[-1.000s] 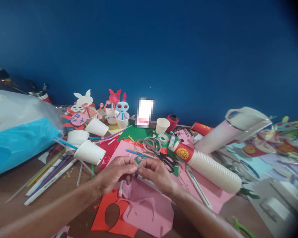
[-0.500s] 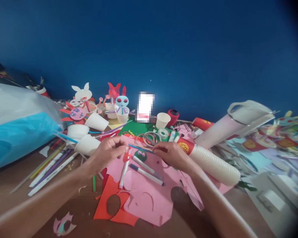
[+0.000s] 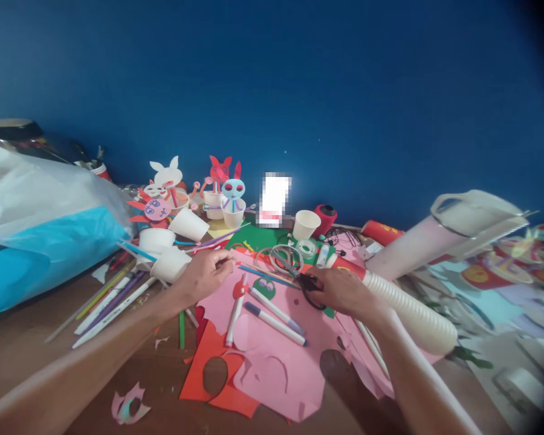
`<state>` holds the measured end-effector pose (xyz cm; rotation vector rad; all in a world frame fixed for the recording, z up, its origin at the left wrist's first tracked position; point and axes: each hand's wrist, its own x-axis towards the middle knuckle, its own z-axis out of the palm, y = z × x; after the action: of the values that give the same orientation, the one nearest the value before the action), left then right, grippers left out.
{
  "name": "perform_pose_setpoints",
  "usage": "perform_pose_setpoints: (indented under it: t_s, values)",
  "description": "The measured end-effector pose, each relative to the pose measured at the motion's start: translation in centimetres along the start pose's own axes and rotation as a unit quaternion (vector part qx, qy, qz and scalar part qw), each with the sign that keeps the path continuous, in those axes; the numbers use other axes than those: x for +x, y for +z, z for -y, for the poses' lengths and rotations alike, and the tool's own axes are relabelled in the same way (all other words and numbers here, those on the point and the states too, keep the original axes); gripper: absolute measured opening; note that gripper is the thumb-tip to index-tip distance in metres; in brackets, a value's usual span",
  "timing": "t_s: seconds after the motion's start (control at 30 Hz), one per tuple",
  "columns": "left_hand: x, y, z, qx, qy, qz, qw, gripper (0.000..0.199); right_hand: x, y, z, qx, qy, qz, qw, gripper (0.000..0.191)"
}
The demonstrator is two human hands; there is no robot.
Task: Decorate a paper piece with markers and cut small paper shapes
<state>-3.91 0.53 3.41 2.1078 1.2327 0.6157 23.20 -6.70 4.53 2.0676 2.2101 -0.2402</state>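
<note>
My left hand hovers over the left side of the pink paper, thumb and fingers pinched together. Whatever it may hold is too small to make out. Just right of those fingertips, a thin blue pipe cleaner stretches toward my right hand. That hand is closed on the black handles of a pair of scissors, whose blades point up and left beside the tape rings. Below the pipe cleaner are a green cut-out face, a red paper piece and several white markers.
White paper cups and paper animal figures stand at the back left. A long stack of cups lies right of my right hand, below a white pitcher. A plastic bag fills the left; red paper lies in front.
My right hand has shifted from the pipe cleaner's end and now grips the scissors. My left hand stays pinched near the other end. The view has turned slightly left.
</note>
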Motion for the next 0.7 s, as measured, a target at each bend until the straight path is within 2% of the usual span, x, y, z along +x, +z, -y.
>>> perform_pose_setpoints:
  t_s: [0.17,0.23,0.37,0.43,0.47,0.57,0.63,0.7]
  values:
    - [0.3,-1.5,0.0,0.056,0.044,-0.020,0.997,0.025,0.2,0.6,-0.1,-0.036,0.010,0.000,0.999,0.026]
    - [0.4,-2.7,0.1,0.065,0.038,-0.023,0.997,0.021,0.2,0.5,-0.1,-0.035,0.012,-0.002,0.999,0.025]
    - [0.6,-4.7,0.5,0.057,0.013,-0.088,0.994,0.014,0.1,-0.1,-0.2,-0.014,0.011,-0.011,1.000,0.021]
    - [0.5,-5.4,0.1,0.048,0.007,-0.071,0.996,0.013,0.0,-0.5,-0.2,-0.002,0.008,-0.023,1.000,0.020]
    - [0.4,-5.6,-0.3,0.042,0.006,-0.041,0.998,0.013,-0.1,-0.7,-0.2,0.005,0.004,-0.034,0.999,0.021]
    - [-0.7,-5.5,-2.2,0.027,0.034,0.120,0.992,0.015,-0.5,-1.3,0.1,0.053,-0.019,-0.065,0.996,0.026]
    - [-2.1,-4.5,-3.7,0.026,0.099,0.253,0.962,0.013,-0.7,-1.8,0.4,0.101,-0.038,-0.072,0.992,0.026]
    - [-4.0,-2.9,-4.7,0.042,0.176,0.344,0.921,0.011,-1.0,-2.2,0.7,0.147,-0.047,-0.069,0.986,0.027]
